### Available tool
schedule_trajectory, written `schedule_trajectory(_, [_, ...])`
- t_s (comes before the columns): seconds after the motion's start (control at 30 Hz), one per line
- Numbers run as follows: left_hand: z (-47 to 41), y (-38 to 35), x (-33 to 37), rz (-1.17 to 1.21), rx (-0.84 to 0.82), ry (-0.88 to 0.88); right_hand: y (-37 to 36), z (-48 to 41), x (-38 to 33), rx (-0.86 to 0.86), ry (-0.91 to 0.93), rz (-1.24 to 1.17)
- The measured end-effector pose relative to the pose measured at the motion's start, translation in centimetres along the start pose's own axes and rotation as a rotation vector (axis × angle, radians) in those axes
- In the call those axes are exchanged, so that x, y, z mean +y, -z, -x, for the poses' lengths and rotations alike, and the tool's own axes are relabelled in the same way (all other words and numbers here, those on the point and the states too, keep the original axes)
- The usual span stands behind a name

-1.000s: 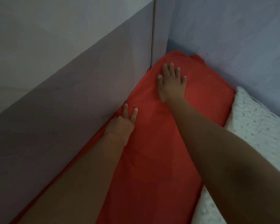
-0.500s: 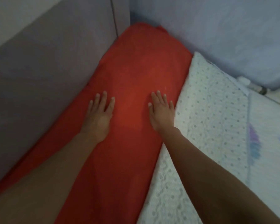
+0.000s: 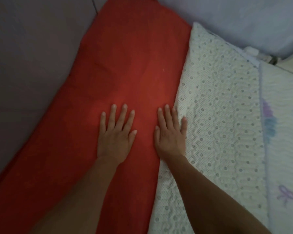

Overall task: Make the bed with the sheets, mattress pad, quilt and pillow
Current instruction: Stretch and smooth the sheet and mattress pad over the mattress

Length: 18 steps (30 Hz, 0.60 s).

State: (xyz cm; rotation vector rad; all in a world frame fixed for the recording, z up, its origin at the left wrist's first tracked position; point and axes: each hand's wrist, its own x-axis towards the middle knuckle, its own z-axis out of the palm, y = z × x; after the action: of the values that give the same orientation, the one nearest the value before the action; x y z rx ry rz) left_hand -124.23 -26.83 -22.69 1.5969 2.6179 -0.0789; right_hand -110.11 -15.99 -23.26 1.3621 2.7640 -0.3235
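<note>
Under both flat palms lies the red sheet point(image 3: 125, 65), a long strip running away from the fingertips toward the far corner. Her left hand point(image 3: 116, 134) is spread wide, gripping nothing; the right hand point(image 3: 171, 132) is equally open, its outer fingers overlapping the edge of the white dotted mattress pad point(image 3: 215, 115). Beyond that sits a floral quilt point(image 3: 284, 149). Left of the left hand rises a grey headboard panel point(image 3: 32, 56).
</note>
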Motion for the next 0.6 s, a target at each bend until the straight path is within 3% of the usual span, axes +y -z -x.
schedule_trajectory(0.6, [-0.2,-1.4,-0.1,0.028,0.054,-0.029,-1.0,-0.3,0.1,0.061,-0.001,0.068])
